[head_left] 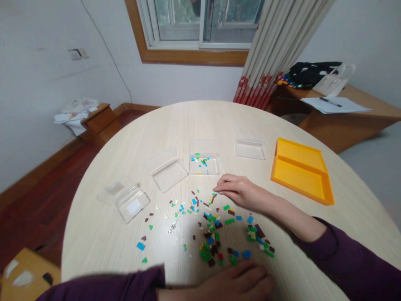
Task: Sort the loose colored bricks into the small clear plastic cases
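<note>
seemingly pinched a tiny blue brick point(218, 192) in the right grip point(238, 190), with thumb and finger pressed together; could not tell the hold of the blurred left grip point(232, 285). called for a light fingertip pinch, best raised clear of the loose bricks point(218, 225) on the near side. looked bright and blocky, mostly green, blue and brown, with more in the box point(213, 173) just beyond.

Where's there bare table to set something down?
Widest: the table's back strip, beyond the clear boxes. Also between the yellow tray and right sleeve. Narrower: the left edge, outside the left box. Crowded: the middle, bricks scattered between left hand and right hand.
</note>
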